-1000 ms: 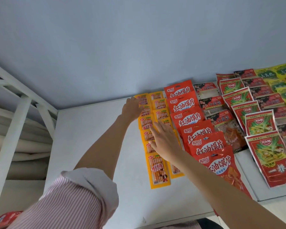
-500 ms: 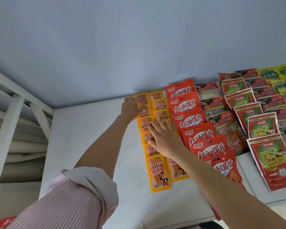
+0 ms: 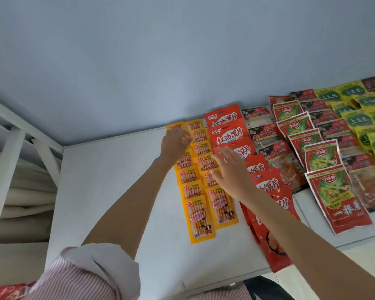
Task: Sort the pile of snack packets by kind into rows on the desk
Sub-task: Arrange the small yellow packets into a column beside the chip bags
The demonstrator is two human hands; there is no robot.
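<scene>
Both hands reach over the white desk (image 3: 117, 191). Left hand (image 3: 175, 142) lies with fingers spread on the far end of the yellow packets (image 3: 198, 217), gripping nothing; right hand (image 3: 232, 174) hovers spread and empty where the yellow rows meet the red packets (image 3: 227, 136). Yellow packets are narrow, with a clear window showing orange sticks, overlapping in two rows running toward the wall. Red packets beside them are wider, with white lettering, in one overlapping row. Further right lie rows of dark packets (image 3: 266, 132), red-and-green packets (image 3: 338, 204) and yellow-green packets (image 3: 359, 120).
</scene>
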